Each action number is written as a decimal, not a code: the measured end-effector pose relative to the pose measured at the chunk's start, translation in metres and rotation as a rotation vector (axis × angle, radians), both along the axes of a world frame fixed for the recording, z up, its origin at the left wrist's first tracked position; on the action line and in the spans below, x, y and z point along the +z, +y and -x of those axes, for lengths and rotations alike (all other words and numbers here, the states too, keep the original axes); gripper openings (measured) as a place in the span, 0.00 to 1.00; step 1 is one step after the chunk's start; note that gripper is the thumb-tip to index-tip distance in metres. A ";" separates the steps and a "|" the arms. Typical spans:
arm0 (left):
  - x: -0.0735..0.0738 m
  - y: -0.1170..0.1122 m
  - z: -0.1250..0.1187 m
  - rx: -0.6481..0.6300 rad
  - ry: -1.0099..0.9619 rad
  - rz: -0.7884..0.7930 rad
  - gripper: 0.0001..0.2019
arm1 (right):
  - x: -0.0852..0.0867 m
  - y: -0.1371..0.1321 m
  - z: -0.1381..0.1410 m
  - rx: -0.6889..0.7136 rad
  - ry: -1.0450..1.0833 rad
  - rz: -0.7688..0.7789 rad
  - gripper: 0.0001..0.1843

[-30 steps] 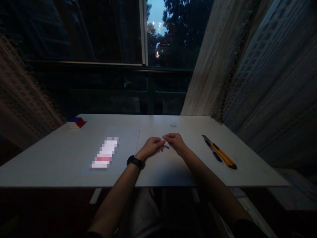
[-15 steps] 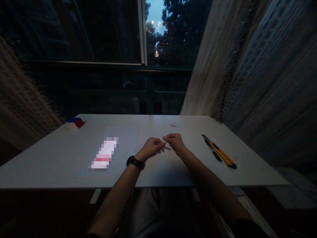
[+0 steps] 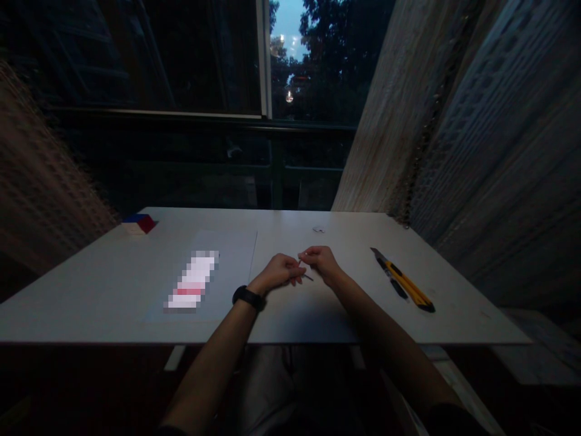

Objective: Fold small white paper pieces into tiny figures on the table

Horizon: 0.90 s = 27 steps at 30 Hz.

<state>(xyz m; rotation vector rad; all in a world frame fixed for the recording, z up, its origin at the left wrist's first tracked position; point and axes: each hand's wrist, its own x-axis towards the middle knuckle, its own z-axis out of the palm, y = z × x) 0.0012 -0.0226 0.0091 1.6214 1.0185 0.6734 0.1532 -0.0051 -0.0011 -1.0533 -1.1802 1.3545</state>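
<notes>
Slender dark piece (image 3: 308, 278) was held above the tabletop (image 3: 91, 290), its visible end pointed toward four o'clock from the left hand (image 3: 280, 270), whose fingers were curled closed around it. At the right hand (image 3: 319, 258), thumb and fingertips were bent close together; whether anything was gripped could not be told. A yellow cutter (image 3: 411, 288) was seen at three o'clock, white paper (image 3: 238, 257) at nine.
</notes>
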 end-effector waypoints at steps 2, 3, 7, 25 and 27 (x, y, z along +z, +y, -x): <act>-0.001 0.000 -0.001 0.004 0.000 -0.001 0.15 | 0.000 0.000 0.000 -0.012 -0.003 0.005 0.14; -0.001 -0.001 -0.001 0.005 -0.002 0.001 0.15 | -0.001 0.000 0.000 -0.017 -0.007 0.005 0.14; 0.000 -0.001 0.000 0.021 -0.016 0.024 0.15 | 0.001 0.000 0.000 -0.020 -0.038 0.002 0.16; -0.001 0.010 0.008 0.243 -0.211 0.002 0.21 | -0.005 0.001 0.001 0.058 -0.372 -0.194 0.22; -0.001 0.011 0.008 0.277 -0.156 -0.072 0.23 | -0.006 0.000 0.002 0.087 -0.432 -0.203 0.21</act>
